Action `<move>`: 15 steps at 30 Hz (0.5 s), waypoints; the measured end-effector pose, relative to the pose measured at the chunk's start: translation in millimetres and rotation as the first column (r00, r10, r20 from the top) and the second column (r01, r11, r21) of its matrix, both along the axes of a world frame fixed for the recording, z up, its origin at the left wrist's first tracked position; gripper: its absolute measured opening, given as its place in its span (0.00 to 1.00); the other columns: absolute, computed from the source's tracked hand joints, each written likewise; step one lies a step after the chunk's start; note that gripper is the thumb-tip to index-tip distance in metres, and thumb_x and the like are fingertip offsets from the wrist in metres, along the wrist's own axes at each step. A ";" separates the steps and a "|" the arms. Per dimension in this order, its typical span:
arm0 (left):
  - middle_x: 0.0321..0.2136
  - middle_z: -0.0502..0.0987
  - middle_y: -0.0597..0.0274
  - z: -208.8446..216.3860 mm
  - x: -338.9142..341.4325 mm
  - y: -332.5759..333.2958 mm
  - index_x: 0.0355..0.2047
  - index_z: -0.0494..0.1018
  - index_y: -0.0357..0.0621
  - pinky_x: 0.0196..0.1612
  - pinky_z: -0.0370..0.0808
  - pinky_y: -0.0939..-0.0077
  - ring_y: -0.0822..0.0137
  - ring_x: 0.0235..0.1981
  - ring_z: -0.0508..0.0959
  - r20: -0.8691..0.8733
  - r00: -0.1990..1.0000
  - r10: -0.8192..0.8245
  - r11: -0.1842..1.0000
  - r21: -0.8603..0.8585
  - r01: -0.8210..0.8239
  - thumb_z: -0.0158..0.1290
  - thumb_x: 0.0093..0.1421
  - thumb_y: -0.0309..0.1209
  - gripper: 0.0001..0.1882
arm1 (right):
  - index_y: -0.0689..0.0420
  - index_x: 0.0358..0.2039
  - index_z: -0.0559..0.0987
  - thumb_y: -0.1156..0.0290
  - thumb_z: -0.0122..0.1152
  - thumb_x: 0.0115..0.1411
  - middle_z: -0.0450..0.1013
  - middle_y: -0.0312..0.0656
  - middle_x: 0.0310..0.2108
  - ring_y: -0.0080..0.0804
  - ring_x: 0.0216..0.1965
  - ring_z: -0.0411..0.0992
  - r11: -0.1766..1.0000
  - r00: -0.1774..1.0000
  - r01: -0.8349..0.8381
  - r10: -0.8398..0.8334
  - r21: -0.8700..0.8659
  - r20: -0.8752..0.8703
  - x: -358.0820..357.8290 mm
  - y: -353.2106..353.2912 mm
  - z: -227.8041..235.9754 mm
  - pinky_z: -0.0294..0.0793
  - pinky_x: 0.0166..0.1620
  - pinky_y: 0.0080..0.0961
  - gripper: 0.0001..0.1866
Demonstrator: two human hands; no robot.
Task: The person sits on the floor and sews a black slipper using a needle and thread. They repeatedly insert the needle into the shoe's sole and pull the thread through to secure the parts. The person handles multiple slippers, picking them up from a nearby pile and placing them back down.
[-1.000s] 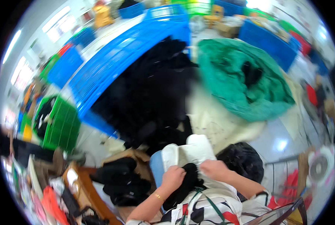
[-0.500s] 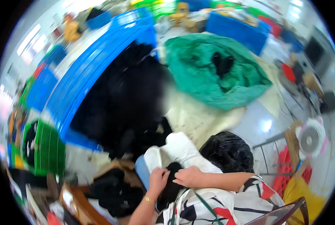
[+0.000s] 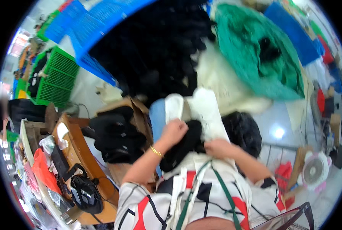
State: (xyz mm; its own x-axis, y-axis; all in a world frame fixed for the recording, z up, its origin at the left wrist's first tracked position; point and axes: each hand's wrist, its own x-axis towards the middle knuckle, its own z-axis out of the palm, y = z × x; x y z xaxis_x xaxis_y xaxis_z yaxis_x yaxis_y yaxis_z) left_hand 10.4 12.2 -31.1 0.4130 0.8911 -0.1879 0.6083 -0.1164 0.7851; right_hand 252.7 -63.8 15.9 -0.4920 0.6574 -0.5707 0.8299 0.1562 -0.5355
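Note:
A dark, soft black fabric piece, sock-like in shape, lies across my lap. My left hand, a gold bracelet at its wrist, is closed with its fingertips gripping the upper edge of this piece. To its right, my right hand has its fingers curled at the piece's other side; slight blur hides exactly what they pinch. Beneath and beyond the hands, white cloth covers my legs, with light blue fabric showing at the left. Close by on the left, several black fabric pieces are stacked on a cardboard box.
A big blue crate spills a heap of black pieces ahead. A green sack lies to the right of it, above a black plastic bag. A wooden desk with a black bag stands left; a white fan right.
The view has tilted down toward my lap. My hands have moved apart, the right one away to the right, and more of the black piece shows between them.

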 end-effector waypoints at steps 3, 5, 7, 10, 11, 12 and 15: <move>0.27 0.78 0.53 -8.3 -6.0 -2.2 0.30 0.78 0.37 0.36 0.74 0.69 0.62 0.31 0.78 0.076 0.992 0.105 0.991 -0.095 -0.097 0.58 0.58 0.34 0.11 | 0.56 0.38 0.79 0.64 0.53 0.59 0.76 0.54 0.29 0.57 0.34 0.75 0.990 0.953 0.118 -0.093 0.072 -0.288 5.9 5.1 11.2 0.74 0.39 0.49 0.12; 0.28 0.77 0.51 -10.5 -8.5 -2.6 0.30 0.79 0.36 0.36 0.74 0.68 0.58 0.31 0.79 0.171 0.969 0.180 0.967 -0.211 -0.142 0.59 0.57 0.33 0.11 | 0.56 0.39 0.78 0.62 0.54 0.60 0.77 0.50 0.32 0.53 0.36 0.75 0.951 0.916 0.244 -0.160 0.193 -0.368 -5.7 12.4 23.2 0.74 0.39 0.45 0.13; 0.27 0.77 0.56 -9.0 -10.6 1.7 0.30 0.80 0.36 0.34 0.73 0.73 0.66 0.28 0.77 0.192 0.960 0.202 0.957 -0.248 -0.152 0.61 0.56 0.32 0.10 | 0.55 0.39 0.79 0.60 0.56 0.60 0.76 0.47 0.33 0.50 0.37 0.76 0.940 0.925 0.276 -0.203 0.200 -0.322 -18.2 21.7 30.3 0.74 0.38 0.43 0.13; 0.26 0.77 0.60 -15.7 -13.3 1.9 0.30 0.80 0.36 0.33 0.72 0.75 0.70 0.27 0.75 0.252 0.941 0.224 0.948 -0.281 -0.151 0.62 0.57 0.31 0.09 | 0.55 0.40 0.80 0.59 0.58 0.60 0.76 0.44 0.34 0.46 0.36 0.76 0.938 0.953 0.253 -0.199 0.238 -0.226 -30.2 34.9 27.2 0.74 0.37 0.39 0.15; 0.26 0.77 0.63 -17.1 -14.6 2.8 0.30 0.80 0.36 0.33 0.71 0.77 0.73 0.28 0.74 0.254 0.940 0.230 0.941 -0.305 -0.148 0.62 0.57 0.30 0.08 | 0.55 0.41 0.80 0.58 0.58 0.60 0.76 0.43 0.35 0.45 0.36 0.76 0.939 0.964 0.235 -0.190 0.252 -0.188 -33.3 37.8 25.5 0.74 0.37 0.38 0.15; 0.26 0.77 0.65 -17.7 -15.9 3.8 0.30 0.80 0.36 0.34 0.71 0.79 0.76 0.29 0.74 0.256 0.937 0.237 0.934 -0.327 -0.146 0.62 0.58 0.30 0.08 | 0.55 0.41 0.80 0.58 0.59 0.59 0.76 0.43 0.34 0.45 0.35 0.76 0.935 0.967 0.229 -0.187 0.270 -0.174 -36.1 40.6 24.2 0.74 0.37 0.38 0.15; 0.27 0.77 0.69 -15.9 -16.6 7.4 0.30 0.79 0.36 0.34 0.71 0.81 0.79 0.29 0.73 0.256 0.939 0.229 0.925 -0.358 -0.128 0.62 0.58 0.29 0.07 | 0.55 0.39 0.81 0.59 0.61 0.58 0.75 0.42 0.33 0.43 0.34 0.76 0.919 0.975 0.216 -0.188 0.330 -0.115 -42.7 47.4 19.5 0.74 0.35 0.38 0.14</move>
